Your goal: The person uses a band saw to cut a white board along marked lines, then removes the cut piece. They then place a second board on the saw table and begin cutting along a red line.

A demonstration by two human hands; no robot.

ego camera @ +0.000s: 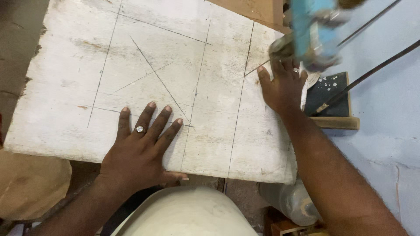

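right hand (pixel 282 87) lies flat and open, holding nothing, on the white board (pixel 144 83) just below the blue saw (pixel 313 30); left hand (pixel 140 148) splayed flat, farther off, on the near edge.

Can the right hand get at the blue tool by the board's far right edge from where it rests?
Probably yes. The right hand lies flat on the white board, its fingers already at the blurred blue tool, with nothing between them.
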